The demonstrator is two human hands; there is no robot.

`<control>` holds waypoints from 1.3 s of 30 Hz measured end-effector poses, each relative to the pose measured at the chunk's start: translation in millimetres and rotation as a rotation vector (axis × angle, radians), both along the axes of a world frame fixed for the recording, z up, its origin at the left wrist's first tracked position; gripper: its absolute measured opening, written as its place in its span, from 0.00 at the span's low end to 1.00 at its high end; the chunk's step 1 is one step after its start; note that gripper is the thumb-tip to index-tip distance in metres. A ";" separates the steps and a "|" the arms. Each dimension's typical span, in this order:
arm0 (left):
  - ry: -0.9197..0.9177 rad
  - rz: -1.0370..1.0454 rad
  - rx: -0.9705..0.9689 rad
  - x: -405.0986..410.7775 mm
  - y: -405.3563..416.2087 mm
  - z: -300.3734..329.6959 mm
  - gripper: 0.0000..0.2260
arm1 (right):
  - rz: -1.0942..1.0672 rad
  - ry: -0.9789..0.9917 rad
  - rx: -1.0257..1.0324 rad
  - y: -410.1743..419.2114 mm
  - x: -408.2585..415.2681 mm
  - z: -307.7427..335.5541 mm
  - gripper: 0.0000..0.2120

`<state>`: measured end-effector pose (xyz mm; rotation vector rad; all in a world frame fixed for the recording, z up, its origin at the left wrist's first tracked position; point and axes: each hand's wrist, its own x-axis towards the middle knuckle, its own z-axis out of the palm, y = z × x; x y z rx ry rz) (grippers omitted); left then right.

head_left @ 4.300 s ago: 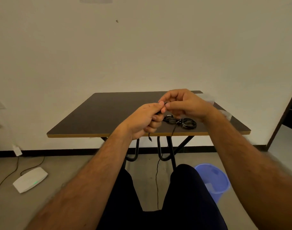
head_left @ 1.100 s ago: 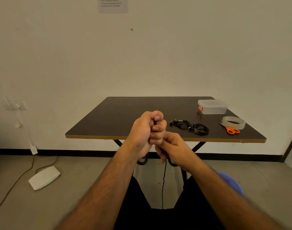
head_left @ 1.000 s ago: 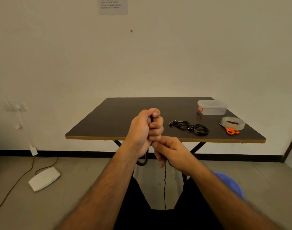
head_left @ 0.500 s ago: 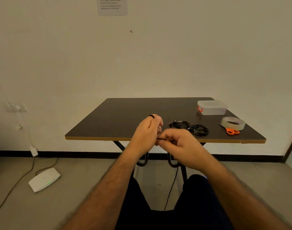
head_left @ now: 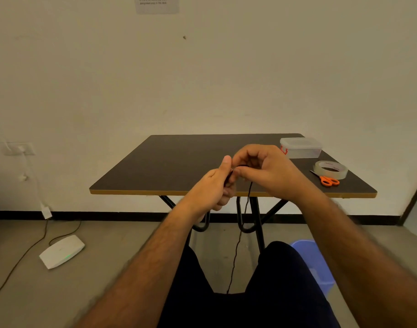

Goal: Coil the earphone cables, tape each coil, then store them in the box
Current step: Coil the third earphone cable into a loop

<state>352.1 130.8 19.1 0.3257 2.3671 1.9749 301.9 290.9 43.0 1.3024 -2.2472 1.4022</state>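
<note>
A thin black earphone cable (head_left: 237, 245) hangs from my hands down to my lap. My left hand (head_left: 215, 185) grips its coiled part in curled fingers, thumb up. Beside it, my right hand (head_left: 264, 170) pinches the cable between thumb and fingers and is raised over the table's front edge. A clear plastic box (head_left: 301, 147) with a lid and an orange latch stands at the table's back right. A roll of clear tape (head_left: 330, 169) lies in front of it, with orange-handled scissors (head_left: 327, 179) beside it. My right hand hides the other earphones on the table.
The dark table (head_left: 179, 159) has a yellow front edge and black legs. A blue bin (head_left: 318, 263) stands on the floor by my right leg. On the floor at left lies a white device (head_left: 61, 250) with its cords. A white wall rises behind the table.
My right hand has risen from below the left hand to above the table edge, carrying the cable up and round. The left hand keeps its grip and has barely moved.
</note>
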 end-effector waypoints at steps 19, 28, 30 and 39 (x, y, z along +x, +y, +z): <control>-0.064 -0.216 0.587 5.0 4.8 17.9 0.15 | 0.109 -0.478 -0.228 -21.7 12.1 -60.2 0.10; 0.148 0.095 0.447 -1.7 7.8 24.9 0.15 | 0.104 -0.471 0.015 -19.7 25.8 -66.0 0.08; 0.209 0.156 0.379 -3.3 6.4 24.7 0.15 | 0.113 -0.460 0.070 -16.5 28.3 -62.0 0.09; 0.209 0.223 0.051 -5.5 -4.5 16.8 0.13 | 0.054 -0.313 0.115 -1.6 31.5 -29.9 0.06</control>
